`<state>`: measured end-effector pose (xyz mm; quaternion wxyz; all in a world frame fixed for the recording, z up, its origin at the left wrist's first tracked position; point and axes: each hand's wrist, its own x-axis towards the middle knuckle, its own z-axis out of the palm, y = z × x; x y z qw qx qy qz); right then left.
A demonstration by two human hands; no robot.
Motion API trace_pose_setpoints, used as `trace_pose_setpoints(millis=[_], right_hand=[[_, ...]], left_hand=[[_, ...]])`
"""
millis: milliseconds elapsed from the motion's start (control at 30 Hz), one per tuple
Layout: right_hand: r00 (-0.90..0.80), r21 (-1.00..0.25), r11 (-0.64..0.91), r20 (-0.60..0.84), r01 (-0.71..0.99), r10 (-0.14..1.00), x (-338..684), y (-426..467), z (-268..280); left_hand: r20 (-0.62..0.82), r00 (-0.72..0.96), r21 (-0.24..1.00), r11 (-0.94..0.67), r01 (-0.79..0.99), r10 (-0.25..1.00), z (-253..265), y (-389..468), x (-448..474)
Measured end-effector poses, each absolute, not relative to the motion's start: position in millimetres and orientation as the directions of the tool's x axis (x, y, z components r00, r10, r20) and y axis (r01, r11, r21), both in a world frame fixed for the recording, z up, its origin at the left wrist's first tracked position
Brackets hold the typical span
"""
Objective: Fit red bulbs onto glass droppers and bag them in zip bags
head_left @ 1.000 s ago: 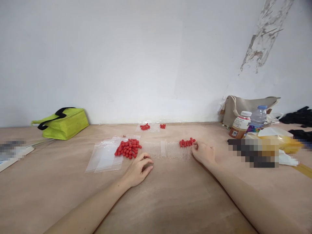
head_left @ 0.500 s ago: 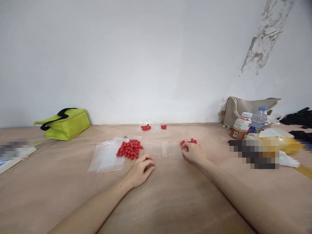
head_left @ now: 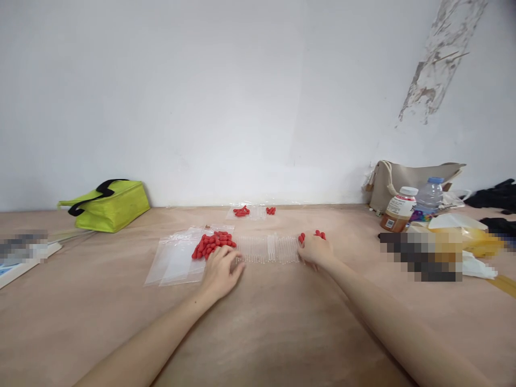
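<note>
A row of thin clear tubes lies side by side across the middle of the table. My left hand is at its left end, fingers loosely bent and thumb apart, holding nothing that I can see. Its fingertips reach the near edge of a large pile of red oval pieces. At the row's right end, my right hand has its fingers curled down and together; what they hold, if anything, is hidden. Behind it a smaller pile of red pieces is partly covered.
Clear zip bags lie left of the large pile. Two small red groups sit near the wall on clear plastic. A lime bag stands back left. Bottles, a beige bag and yellow packaging are at right.
My left hand has moved left and slightly up, from below the row to the large red pile's edge. The right hand has shifted slightly left, its fingers now pointing more downward.
</note>
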<state>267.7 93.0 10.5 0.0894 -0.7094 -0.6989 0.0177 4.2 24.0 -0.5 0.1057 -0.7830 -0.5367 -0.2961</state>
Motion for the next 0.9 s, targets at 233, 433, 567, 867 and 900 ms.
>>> trace_pose_setpoints(millis=[233,433,567,867,900], right_hand=[[0.067,-0.074,-0.067,0.001,0.995,0.998,253,103,15],[0.062,-0.083,-0.063,-0.011,0.995,0.998,257,104,19],[0.034,-0.101,-0.032,0.022,0.994,0.999,266,93,25],[-0.013,-0.166,0.030,0.107,0.986,0.994,281,67,24],[-0.022,-0.176,0.044,0.128,0.983,0.992,282,67,22]], left_hand=[[0.437,0.259,0.041,-0.307,0.951,0.861,27,62,-25],[0.335,0.329,-0.038,-0.336,0.941,0.883,33,87,-13],[0.297,0.329,-0.040,-0.332,0.942,0.896,29,97,-8],[0.360,0.313,0.191,-0.398,0.897,0.879,27,99,-7],[0.377,0.306,0.237,-0.411,0.880,0.874,29,97,-7]])
